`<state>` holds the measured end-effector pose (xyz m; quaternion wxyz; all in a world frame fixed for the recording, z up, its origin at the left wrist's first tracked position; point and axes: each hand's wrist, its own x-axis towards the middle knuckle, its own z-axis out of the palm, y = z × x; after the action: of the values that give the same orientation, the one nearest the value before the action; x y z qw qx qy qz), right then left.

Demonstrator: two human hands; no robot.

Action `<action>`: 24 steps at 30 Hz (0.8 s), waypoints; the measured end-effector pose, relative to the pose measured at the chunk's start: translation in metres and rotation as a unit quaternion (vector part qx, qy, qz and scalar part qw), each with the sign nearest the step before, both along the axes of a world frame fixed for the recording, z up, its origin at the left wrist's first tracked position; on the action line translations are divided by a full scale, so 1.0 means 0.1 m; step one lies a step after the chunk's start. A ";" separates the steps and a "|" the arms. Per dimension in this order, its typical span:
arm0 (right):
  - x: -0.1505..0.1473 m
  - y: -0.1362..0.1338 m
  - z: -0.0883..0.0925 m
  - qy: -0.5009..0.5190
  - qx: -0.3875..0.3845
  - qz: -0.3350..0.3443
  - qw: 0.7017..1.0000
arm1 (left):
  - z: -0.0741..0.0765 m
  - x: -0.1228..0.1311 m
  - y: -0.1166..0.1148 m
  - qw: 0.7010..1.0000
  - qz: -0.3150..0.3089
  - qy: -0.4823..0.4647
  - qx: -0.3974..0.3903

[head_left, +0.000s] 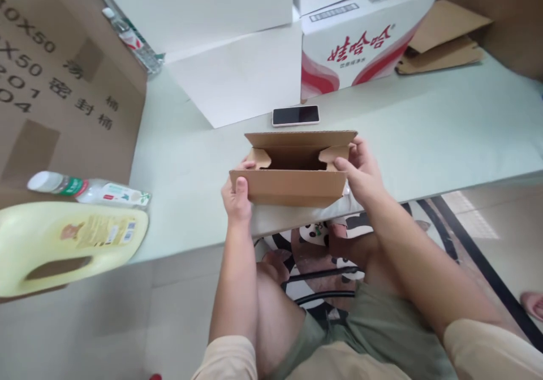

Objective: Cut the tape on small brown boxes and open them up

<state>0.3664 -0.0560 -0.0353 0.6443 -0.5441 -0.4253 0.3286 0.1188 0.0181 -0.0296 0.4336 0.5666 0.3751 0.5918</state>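
A small brown cardboard box (292, 186) is held between my two hands at the table's front edge. Its top is open, with a long flap raised at the back and small side flaps folded partly inward. My left hand (238, 196) grips the left end, thumb on the front face. At the right end, my right hand (360, 168) has its thumb by the side flap and its fingers behind the corner. The inside looks dark and its bottom is hidden. Just beyond the box lies a phone (296, 116) with a dark screen.
White cartons, one with red lettering (360, 52), stand at the back. Folded cardboard (449, 43) lies behind right. On the left are a large brown carton (63, 80), a clear bottle (97, 190) and a yellow jug (76, 236). Another bottle (133, 40) lies farther back.
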 end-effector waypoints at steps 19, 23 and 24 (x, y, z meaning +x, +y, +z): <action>0.07 -0.05 -0.31 -0.045 -0.024 0.043 0.998 | -0.04 -0.34 0.35 0.993 0.083 -0.014 -0.078; -0.16 -0.16 -0.20 -0.117 0.038 0.187 0.975 | -0.15 -0.32 0.25 0.976 0.049 -0.025 -0.212; -0.19 -0.19 -0.16 -0.144 0.053 0.193 0.969 | -0.19 -0.29 0.20 0.968 0.024 -0.011 -0.250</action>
<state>0.3471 -0.0746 -0.0511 0.5284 -0.4587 -0.6274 0.3417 0.0901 0.0385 -0.0483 0.5512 0.4242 0.5198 0.4960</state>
